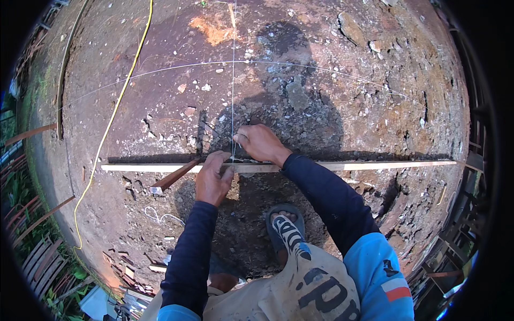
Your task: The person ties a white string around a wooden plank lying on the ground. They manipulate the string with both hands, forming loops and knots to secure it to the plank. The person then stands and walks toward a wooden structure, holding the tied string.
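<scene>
A long, pale wooden batten (345, 165) runs crosswise in front of me, raised above the ground with its shadow behind it. My left hand (213, 176) grips the batten, fingers over the far edge and thumb on the near side. Taut white string (233, 84) comes down from the top of the view to the batten, between my hands. Just beyond the batten, my right hand (259, 141) pinches the string's end close to the taut line; its fingertips are partly hidden. Left of my left hand, a brown wooden stake (176, 176) meets the batten.
A second string (281, 63) crosses the first farther out. Along the left lies a yellow hose or cable (116, 108). Loose white cord (158, 216) and wood offcuts (128, 273) rest on the rough, stony soil (393, 132). My sandalled foot (286, 220) stands near the batten.
</scene>
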Demonstrator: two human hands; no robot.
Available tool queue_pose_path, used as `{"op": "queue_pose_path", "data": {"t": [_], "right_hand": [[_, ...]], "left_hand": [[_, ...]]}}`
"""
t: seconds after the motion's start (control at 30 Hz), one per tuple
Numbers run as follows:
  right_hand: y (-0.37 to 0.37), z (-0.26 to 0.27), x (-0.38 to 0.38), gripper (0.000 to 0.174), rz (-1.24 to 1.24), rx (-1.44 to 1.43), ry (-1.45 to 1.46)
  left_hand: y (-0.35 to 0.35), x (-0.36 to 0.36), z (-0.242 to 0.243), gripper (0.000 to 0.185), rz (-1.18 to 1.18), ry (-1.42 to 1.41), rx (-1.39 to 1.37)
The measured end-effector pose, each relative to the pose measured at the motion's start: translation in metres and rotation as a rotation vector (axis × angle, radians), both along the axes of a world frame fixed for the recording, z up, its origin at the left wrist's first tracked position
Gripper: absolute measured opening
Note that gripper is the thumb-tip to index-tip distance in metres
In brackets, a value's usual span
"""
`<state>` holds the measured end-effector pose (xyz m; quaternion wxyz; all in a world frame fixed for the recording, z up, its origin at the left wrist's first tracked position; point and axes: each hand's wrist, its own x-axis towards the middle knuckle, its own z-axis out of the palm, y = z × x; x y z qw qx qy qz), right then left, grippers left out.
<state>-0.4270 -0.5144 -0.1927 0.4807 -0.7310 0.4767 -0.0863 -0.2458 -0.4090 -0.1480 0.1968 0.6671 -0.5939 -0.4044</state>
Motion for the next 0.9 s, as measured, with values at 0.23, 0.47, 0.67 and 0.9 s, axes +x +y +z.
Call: {"op": "queue_pose_path", "data": {"t": [0.23, 0.47, 0.67, 0.9], "right_hand": [[0.012, -0.006, 0.004, 0.030, -0.073, 0.025, 0.183], [0.018, 0.001, -0.003, 0.027, -0.146, 0.141, 0.278], [0.021, 0.013, -0.014, 0.029, -0.168, 0.206, 0.317], [0.022, 0.013, -0.017, 0.032, -0.113, 0.247, 0.379]], "left_hand": [[-0.009, -0.011, 0.007, 0.046, -0.327, -0.369, -0.088], [-0.007, -0.004, 0.002, 0.068, -0.455, -0.430, -0.128], [-0.004, -0.007, -0.002, 0.059, -0.443, -0.436, -0.145], [-0.003, -0.005, -0.016, 0.047, -0.511, -0.429, -0.194]]}}
